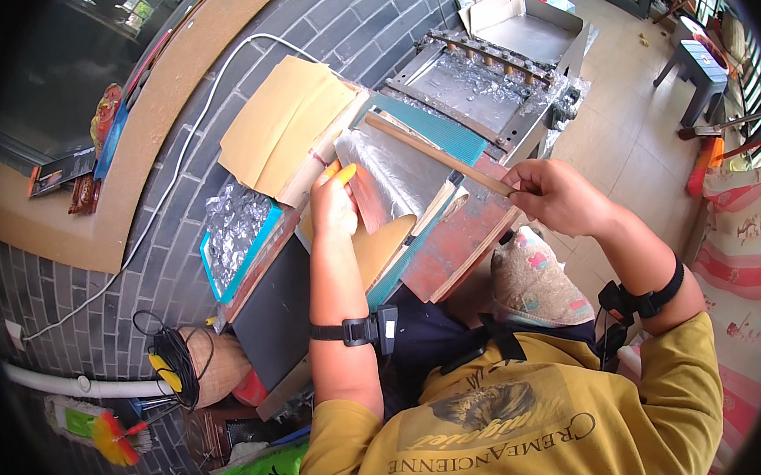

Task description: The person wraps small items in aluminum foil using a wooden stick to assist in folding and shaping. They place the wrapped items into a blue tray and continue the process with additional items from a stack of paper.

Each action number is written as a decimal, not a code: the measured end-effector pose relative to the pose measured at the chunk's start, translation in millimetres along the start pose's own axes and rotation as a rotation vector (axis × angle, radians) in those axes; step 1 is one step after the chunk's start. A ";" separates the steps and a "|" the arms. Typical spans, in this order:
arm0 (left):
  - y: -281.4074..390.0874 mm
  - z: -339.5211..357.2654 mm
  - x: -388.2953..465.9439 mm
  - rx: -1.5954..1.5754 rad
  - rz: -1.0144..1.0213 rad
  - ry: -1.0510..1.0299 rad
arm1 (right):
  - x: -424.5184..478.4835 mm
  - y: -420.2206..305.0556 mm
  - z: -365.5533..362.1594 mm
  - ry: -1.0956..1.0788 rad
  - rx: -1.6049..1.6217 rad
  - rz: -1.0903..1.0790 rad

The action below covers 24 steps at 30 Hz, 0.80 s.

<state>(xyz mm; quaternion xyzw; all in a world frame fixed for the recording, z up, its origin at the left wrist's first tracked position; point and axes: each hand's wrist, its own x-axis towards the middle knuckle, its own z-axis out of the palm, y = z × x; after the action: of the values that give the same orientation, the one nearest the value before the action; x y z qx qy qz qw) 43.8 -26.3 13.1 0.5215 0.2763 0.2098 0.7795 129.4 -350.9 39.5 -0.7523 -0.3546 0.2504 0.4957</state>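
Observation:
My right hand pinches the near end of a flat wooden stick, which slants across a thin silver foil sheet. At the foil's left edge is my left hand, with yellow covers on its fingertips; whether it grips the foil is unclear. Brown paper lies beneath the foil's near end. These rest on a teal ribbed mat over a reddish board. A stack of tan paper sheets lies just beyond my left hand.
A blue-rimmed tray of crumpled foil scraps stands at the left. Behind the mat is a metal frame device strewn with foil bits, with a metal tray past it. A brick wall borders the bench; a patterned cloth covers my knee.

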 end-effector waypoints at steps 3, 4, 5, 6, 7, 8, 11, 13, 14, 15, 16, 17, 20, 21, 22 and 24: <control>1.6 -0.8 -3.2 -0.019 0.004 -0.001 | 1.9 2.3 -0.2 -0.011 -0.030 0.005; 2.6 -0.8 -4.7 -0.012 0.008 0.005 | 2.0 1.5 -1.2 -0.028 -0.050 0.016; 2.2 -2.3 -4.2 -0.012 0.005 0.000 | 1.6 0.2 -2.1 -0.046 -0.070 0.027; 1.6 -4.2 -3.2 -0.011 0.001 -0.005 | -0.6 -2.5 -1.5 -0.009 -0.095 -0.009; 1.3 -5.4 -2.6 -0.011 -0.002 -0.009 | -4.5 -6.6 0.3 0.027 -0.119 -0.046; 1.2 -3.2 -2.6 -0.010 0.006 -0.011 | -8.9 -10.9 1.0 0.065 -0.149 -0.080; 0.7 1.6 -3.3 0.010 0.024 0.003 | -14.5 -16.8 2.5 0.024 -0.209 -0.102; 0.3 3.6 -1.7 0.040 0.026 0.010 | -15.9 -18.1 3.4 0.016 -0.227 -0.107; -0.2 4.2 -1.1 0.057 0.030 0.018 | -16.0 -18.4 3.8 0.013 -0.236 -0.109; -0.1 5.3 -0.4 0.074 0.035 0.024 | -15.7 -19.4 4.2 0.008 -0.232 -0.105; -0.2 6.0 -0.1 0.092 0.040 0.030 | -15.2 -20.5 4.8 0.004 -0.228 -0.101; -0.5 6.4 -0.2 0.090 0.044 0.029 | -14.9 -21.0 5.0 -0.001 -0.223 -0.096; -1.1 8.8 0.6 0.094 0.054 0.026 | -12.4 -16.0 7.6 0.017 -0.269 -0.154; -1.1 8.8 1.0 0.101 0.056 0.029 | -11.6 -16.2 7.9 0.012 -0.261 -0.142; -0.9 8.7 1.2 0.108 0.058 0.032 | -10.7 -16.8 8.3 0.006 -0.254 -0.130; -0.4 7.8 1.0 0.116 0.056 0.010 | -9.0 -18.3 9.1 -0.003 -0.244 -0.112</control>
<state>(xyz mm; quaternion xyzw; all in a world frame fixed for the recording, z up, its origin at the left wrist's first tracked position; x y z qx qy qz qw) 49.7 -31.2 14.9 0.5722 0.2771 0.2177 0.7406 112.0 -348.1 53.1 -0.7855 -0.4246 0.1788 0.4132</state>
